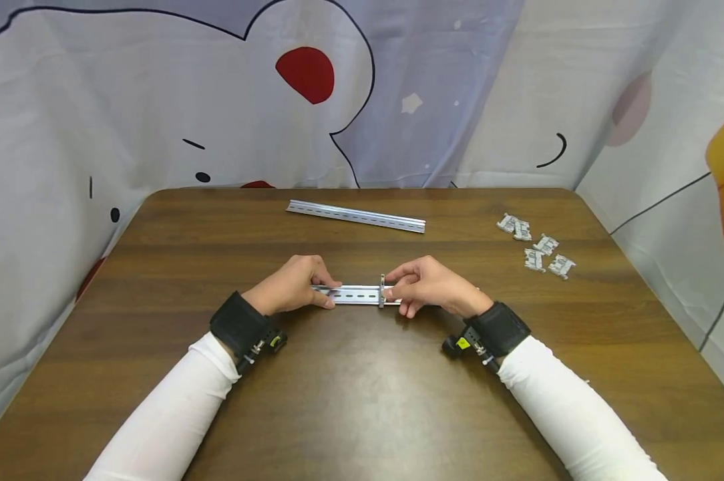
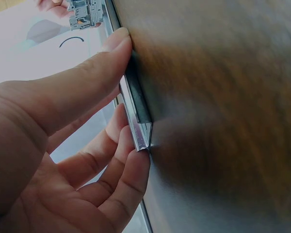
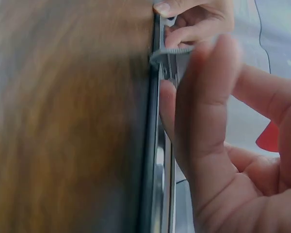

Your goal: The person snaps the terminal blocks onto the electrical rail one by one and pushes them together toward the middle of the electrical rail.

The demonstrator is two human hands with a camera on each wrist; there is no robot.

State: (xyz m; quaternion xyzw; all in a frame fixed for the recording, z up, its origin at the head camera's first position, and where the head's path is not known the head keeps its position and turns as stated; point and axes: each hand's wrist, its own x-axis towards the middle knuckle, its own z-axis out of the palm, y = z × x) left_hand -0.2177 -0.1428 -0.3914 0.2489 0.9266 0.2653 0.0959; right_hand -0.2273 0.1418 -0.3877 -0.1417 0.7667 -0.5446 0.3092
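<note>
A slotted metal DIN rail (image 1: 356,294) lies across the middle of the table. My left hand (image 1: 294,284) grips its left end, thumb along the near edge and fingers curled at the far edge, as the left wrist view shows. A thin grey terminal block (image 1: 382,291) stands upright across the rail, right of the left hand. My right hand (image 1: 431,286) holds this terminal block (image 2: 85,14) with thumb and index finger at its right side. Its other fingers are bent down by the rail and hide the rail's right end.
A second, longer DIN rail (image 1: 356,216) lies at the back of the table. Several loose terminal blocks (image 1: 535,259) are scattered at the back right. A printed curtain (image 1: 422,87) hangs behind the wooden table (image 1: 362,401).
</note>
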